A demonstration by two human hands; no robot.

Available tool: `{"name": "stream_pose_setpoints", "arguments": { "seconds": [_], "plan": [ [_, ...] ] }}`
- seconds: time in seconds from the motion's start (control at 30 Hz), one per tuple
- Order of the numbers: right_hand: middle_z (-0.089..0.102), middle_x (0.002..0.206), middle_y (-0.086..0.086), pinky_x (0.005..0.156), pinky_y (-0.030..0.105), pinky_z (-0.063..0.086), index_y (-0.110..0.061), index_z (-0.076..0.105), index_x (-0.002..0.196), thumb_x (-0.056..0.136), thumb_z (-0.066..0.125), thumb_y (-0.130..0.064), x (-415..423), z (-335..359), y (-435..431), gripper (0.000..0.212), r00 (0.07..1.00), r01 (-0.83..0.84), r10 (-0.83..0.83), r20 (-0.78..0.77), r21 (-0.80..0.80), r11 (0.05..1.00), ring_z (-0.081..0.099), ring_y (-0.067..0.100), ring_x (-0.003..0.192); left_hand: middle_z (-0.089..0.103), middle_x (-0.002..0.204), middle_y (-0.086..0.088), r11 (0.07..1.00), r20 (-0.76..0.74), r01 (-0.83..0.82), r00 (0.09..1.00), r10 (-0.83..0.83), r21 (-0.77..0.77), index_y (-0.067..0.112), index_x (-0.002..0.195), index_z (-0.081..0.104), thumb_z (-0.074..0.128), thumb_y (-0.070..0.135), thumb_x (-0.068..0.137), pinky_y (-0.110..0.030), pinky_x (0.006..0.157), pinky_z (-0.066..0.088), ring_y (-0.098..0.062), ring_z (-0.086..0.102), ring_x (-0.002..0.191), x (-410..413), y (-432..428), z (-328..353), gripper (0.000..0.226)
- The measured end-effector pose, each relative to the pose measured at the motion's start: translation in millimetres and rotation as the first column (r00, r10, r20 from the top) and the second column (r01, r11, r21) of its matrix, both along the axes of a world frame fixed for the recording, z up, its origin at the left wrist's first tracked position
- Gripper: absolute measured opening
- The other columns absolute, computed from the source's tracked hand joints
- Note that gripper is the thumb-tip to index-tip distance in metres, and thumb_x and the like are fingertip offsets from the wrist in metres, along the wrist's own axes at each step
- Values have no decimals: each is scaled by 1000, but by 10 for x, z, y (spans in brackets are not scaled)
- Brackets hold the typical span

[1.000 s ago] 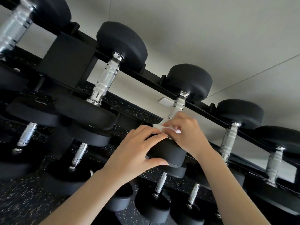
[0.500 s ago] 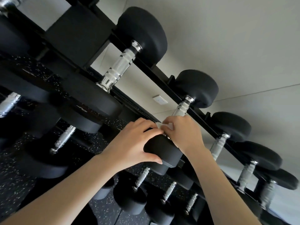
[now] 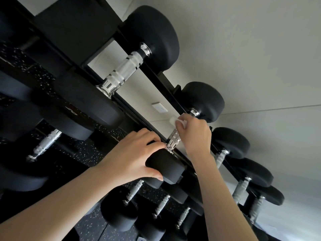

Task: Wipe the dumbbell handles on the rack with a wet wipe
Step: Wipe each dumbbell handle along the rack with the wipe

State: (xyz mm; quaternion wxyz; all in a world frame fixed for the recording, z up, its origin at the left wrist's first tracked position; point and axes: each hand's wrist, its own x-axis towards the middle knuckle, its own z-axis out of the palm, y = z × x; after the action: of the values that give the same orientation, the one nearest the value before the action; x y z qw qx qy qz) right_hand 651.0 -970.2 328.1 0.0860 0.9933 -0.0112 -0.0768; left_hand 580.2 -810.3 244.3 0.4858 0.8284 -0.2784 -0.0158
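Noted rack [image 3: 157, 79] crossing the view from 10 o'clock to 4 o'clock, loaded with black-headed dumbbells on more than one tier. Located worked dumbbell [image 3: 205, 101] on the top tier at centre, with handle [image 3: 174, 137] lying from 7 o'clock up to 1 o'clock. Found left hand [image 3: 132, 159] gripping the near head [image 3: 167, 169] of that dumbbell, fingers curled over its top and thumb under its lower edge. Found right hand [image 3: 195, 134] closed on the upper part of the handle, pinching wipe [image 3: 174, 120] against the metal just below the far head. Recorded wipe as white and bunched, showing at 11 o'clock of the right hand, remainder hidden inside the grip. Recorded lower part of handle as bare, knurled and bright, between the two hands. Noted larger dumbbell [image 3: 124, 73] on the same tier at 11 o'clock of the hands, touched by neither. Noted smaller dumbbells in a row toward 4 o'clock, blurred. Noted further dumbbells on a lower tier at 6 o'clock. Noted white socket [image 3: 159, 107] on the wall behind, at 12 o'clock of the left hand. Noted speckled floor [image 3: 97, 223] at 7 o'clock.
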Motion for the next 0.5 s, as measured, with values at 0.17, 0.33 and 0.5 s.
{"name": "stream_pose_setpoints", "arguments": {
  "seconds": [0.17,0.33,0.5],
  "plan": [
    [68,74,11,60,40,54,-20,69,100,90,55,-27,142,-42,-81,19,991,60,-71,117,91,994,62,30,65,57,107,7,1000,4,-7,1000,7,-5,22,117,59,48,69,67,-33,77,49,-14,48,101,0,5,0,70],
    [67,72,10,57,32,47,-20,68,101,92,53,-27,207,-98,-144,19,969,70,-91,229,98,993,60,30,63,56,107,8,1000,23,-12,1000,12,-3,23,116,58,48,70,67,-32,76,50,-12,47,100,-3,-1,-15,68],
    [61,58,8,47,31,46,-16,69,96,90,60,-23,102,-201,-204,14,909,15,-99,404,206,978,53,25,47,56,109,8,1000,33,-15,999,15,1,24,116,56,49,70,68,-34,78,51,-13,48,102,-1,-9,-21,68]
  ]
}}
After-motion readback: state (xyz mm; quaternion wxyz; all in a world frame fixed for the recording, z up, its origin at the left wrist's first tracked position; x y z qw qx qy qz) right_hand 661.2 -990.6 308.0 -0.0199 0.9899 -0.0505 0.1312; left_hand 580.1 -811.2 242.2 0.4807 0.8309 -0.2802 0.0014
